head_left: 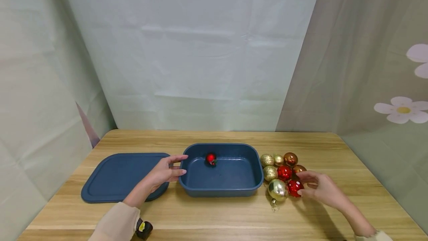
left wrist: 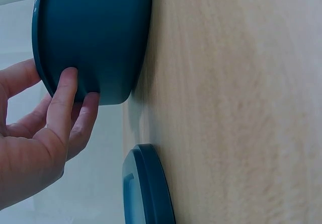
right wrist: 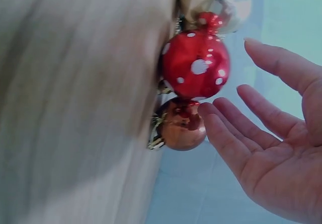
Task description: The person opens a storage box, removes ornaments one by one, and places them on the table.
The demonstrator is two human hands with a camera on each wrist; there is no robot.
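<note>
One red dotted bauble [right wrist: 196, 65] sits at the near edge of the pile, lower right of the head view, just off my spread right hand [head_left: 321, 188]. I'd curl fingers around its sides, not the cap. My left hand [head_left: 164, 172], fingers straight, steadies the blue tub [head_left: 220, 190] at centre.

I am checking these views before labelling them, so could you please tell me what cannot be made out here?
- Head view: whether the right hand touches the red dotted ornament; its fingers cover the contact.
- Right wrist view: the gold ornament is cut by the top edge.
- Left wrist view: the blue tray interior faces away; the lid is cut by the bottom edge.
- Head view: the black object by the left sleeve is too small to identify.
</note>
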